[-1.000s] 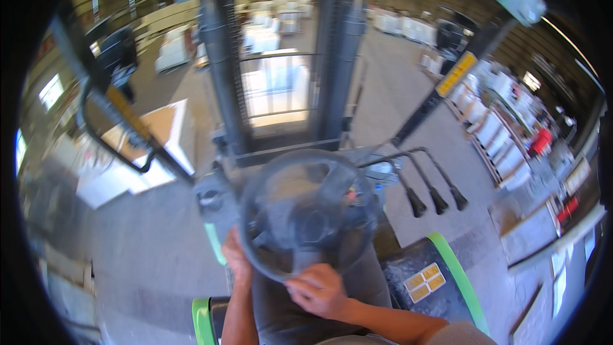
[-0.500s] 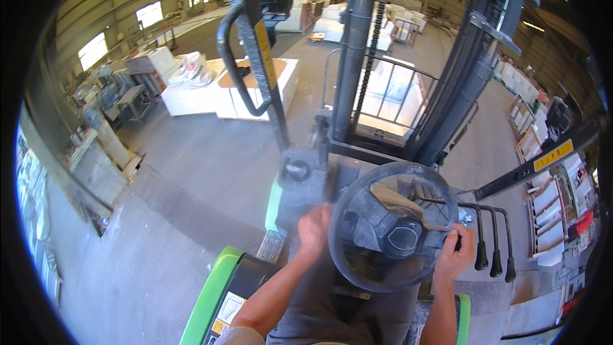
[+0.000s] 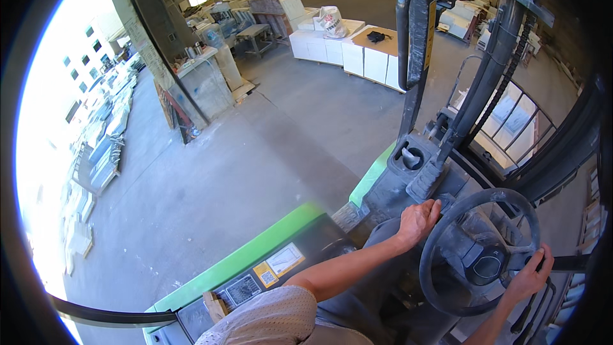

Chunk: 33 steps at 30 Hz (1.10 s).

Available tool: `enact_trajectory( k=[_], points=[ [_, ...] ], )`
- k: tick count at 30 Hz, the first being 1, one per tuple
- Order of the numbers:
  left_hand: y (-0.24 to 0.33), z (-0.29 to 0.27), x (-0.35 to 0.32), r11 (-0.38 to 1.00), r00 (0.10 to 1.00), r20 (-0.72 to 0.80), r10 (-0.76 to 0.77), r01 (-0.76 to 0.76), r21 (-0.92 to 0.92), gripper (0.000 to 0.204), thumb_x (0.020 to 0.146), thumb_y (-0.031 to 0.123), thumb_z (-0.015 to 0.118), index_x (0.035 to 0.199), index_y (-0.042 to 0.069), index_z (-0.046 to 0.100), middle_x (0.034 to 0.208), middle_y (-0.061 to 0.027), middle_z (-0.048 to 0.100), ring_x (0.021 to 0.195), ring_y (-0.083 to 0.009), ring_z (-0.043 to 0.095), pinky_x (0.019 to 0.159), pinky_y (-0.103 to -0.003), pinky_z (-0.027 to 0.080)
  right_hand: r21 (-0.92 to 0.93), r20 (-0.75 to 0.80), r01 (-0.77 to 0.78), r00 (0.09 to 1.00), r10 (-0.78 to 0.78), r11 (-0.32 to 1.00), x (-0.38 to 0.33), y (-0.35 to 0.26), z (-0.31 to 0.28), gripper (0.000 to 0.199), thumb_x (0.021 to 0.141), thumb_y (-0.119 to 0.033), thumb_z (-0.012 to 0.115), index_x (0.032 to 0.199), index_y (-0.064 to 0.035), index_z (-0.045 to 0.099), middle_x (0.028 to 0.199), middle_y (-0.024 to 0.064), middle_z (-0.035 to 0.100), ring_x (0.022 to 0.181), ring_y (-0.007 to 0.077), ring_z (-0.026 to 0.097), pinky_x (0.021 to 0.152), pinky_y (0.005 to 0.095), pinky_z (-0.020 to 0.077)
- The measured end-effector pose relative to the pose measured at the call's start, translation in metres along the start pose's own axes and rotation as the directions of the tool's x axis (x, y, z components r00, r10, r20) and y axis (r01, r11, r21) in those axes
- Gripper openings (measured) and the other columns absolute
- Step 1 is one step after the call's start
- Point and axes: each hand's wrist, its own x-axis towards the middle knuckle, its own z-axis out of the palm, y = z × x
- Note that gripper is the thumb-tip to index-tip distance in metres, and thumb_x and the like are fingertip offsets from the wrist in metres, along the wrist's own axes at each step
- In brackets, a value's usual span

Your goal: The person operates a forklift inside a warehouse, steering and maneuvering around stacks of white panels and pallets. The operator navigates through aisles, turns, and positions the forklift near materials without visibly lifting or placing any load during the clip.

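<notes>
I sit at the controls of a forklift with a dark, dusty steering wheel (image 3: 429,249) before me. My right hand (image 3: 531,273) is closed on the right side of the wheel, its thumb over the rim. Just left of the wheel, my left hand (image 3: 418,223) is curled closed beside the dusty dashboard (image 3: 399,182); what its fingers hold, if anything, is hidden. Black control levers (image 3: 525,316) stand below my right hand, partly covered by the forearm.
The mast (image 3: 495,57) and load guard (image 3: 520,121) rise ahead. White stacked blocks (image 3: 319,48) with a bag (image 3: 332,22) lie beyond the front pillar (image 3: 418,45). A column (image 3: 153,51) and a stone-topped bench (image 3: 204,83) stand left, with stacked slabs (image 3: 105,153) outside.
The view has swung left, so the wheel and mast sit farther right and the bright outdoor opening shows. My left hand stays left of the wheel; my right hand keeps its grip.
</notes>
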Motion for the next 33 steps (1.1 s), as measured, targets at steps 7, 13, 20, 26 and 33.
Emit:
enact_trajectory(
  k=[7, 13, 20, 26, 33],
  points=[
    [-0.007, 0.001, 0.004, 0.999, 0.999, -0.027, 0.045, -0.045, 0.002, 0.04, 0.105, 0.033, 0.055, 0.079, 0.004, 0.063, 0.072, -0.0259, 0.064, 0.069, -0.0479, 0.064, 0.063, -0.056, 0.05, -0.021, -0.022, -0.034, 0.999, 0.034, 0.999, 0.01, -0.009, 0.018, 0.021, 0.107, -0.015, 0.057, 0.115, -0.0008, 0.07, 0.112, 0.0126, 0.071, 0.101, 0.0267, 0.067, 0.091, 0.0363, 0.0525],
    [-0.009, 0.004, 0.009, 0.998, 0.997, -0.039, 0.061, -0.061, -0.014, 0.039, 0.104, 0.032, 0.056, 0.079, 0.004, 0.064, 0.071, -0.0258, 0.063, 0.067, -0.0475, 0.064, 0.062, -0.056, 0.05, -0.003, -0.003, -0.023, 1.0, 0.023, 1.0, 0.015, -0.007, 0.022, 0.022, 0.108, -0.016, 0.058, 0.117, -0.0017, 0.071, 0.114, 0.0117, 0.071, 0.103, 0.024, 0.067, 0.093, 0.0345, 0.053],
    [-0.008, 0.001, 0.011, 0.999, 0.999, -0.019, 0.04, -0.04, 0.003, 0.038, 0.104, 0.031, 0.057, 0.078, 0.004, 0.064, 0.071, -0.0254, 0.064, 0.066, -0.0473, 0.064, 0.062, -0.056, 0.05, -0.023, 0.016, -0.036, 0.999, 0.037, 0.999, 0.011, -0.005, 0.018, 0.026, 0.108, -0.02, 0.058, 0.121, -0.0019, 0.071, 0.118, 0.0117, 0.072, 0.107, 0.0243, 0.068, 0.094, 0.0349, 0.0529],
    [-0.014, -0.001, 0.013, 0.999, 0.999, -0.033, 0.037, -0.037, 0.004, 0.039, 0.104, 0.032, 0.057, 0.078, 0.004, 0.064, 0.071, -0.0247, 0.065, 0.067, -0.0473, 0.064, 0.062, -0.056, 0.05, -0.059, 0.019, -0.099, 0.995, 0.1, 0.993, 0.003, -0.003, 0.014, 0.028, 0.108, -0.024, 0.058, 0.12, -0.0032, 0.073, 0.118, 0.0109, 0.073, 0.108, 0.0238, 0.068, 0.094, 0.0343, 0.0523],
    [-0.014, -0.001, 0.028, 0.999, 0.999, -0.017, 0.037, -0.038, -0.019, 0.039, 0.104, 0.032, 0.056, 0.078, 0.003, 0.063, 0.071, -0.0252, 0.064, 0.068, -0.0475, 0.064, 0.063, -0.056, 0.051, -0.108, 0.054, -0.071, 0.996, 0.077, 0.992, 0.008, -0.007, 0.015, 0.03, 0.108, -0.026, 0.059, 0.12, -0.0029, 0.073, 0.118, 0.0109, 0.073, 0.109, 0.0238, 0.067, 0.096, 0.0336, 0.0509]
  ],
)
